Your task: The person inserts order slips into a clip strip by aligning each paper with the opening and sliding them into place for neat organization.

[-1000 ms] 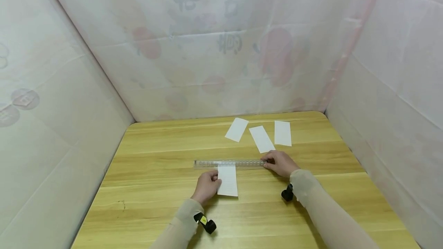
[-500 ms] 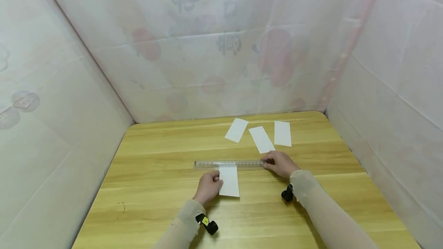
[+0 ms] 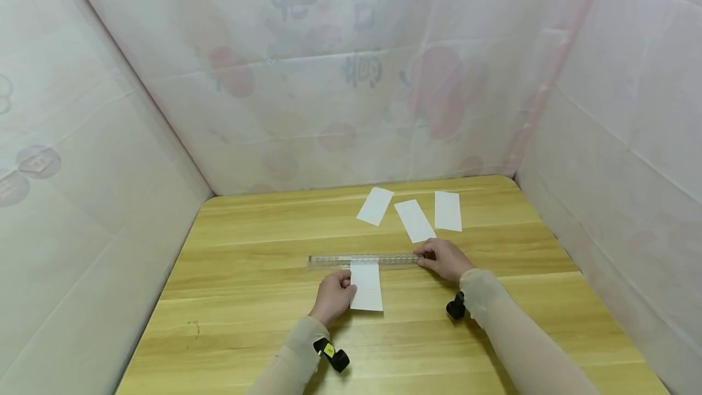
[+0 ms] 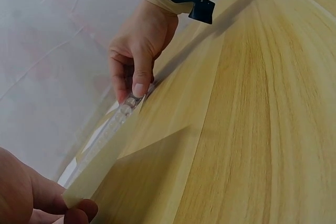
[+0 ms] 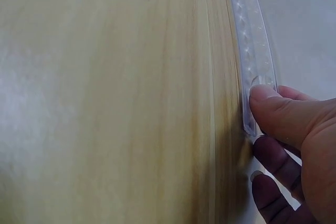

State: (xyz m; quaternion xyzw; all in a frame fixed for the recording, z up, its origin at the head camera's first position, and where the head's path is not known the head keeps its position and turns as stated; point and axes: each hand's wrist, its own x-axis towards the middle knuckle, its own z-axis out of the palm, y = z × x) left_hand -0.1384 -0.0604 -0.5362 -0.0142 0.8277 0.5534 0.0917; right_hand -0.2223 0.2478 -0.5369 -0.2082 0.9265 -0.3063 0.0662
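Observation:
A long clear plastic strip (image 3: 329,259) with a row of round shapes along it, much like a ruler, lies crosswise on the wooden table. My right hand (image 3: 446,259) pinches its right end; thumb and fingers grip that end of the strip (image 5: 252,40) in the right wrist view. My left hand (image 3: 333,298) pinches the left edge of a white paper card (image 3: 366,288). The card's far edge meets the strip along its middle. In the left wrist view the card (image 4: 100,174) stands tilted above the table, casting a shadow.
Three more white cards lie behind the strip: a left one (image 3: 375,206), a middle one (image 3: 415,221) close to my right hand, and a right one (image 3: 448,211). Printed cloth walls (image 3: 340,108) enclose the wooden table (image 3: 247,297) on the left, back and right.
The left hand has shifted slightly to the right, and the card has moved with it along the strip. The right hand and the strip stay in place.

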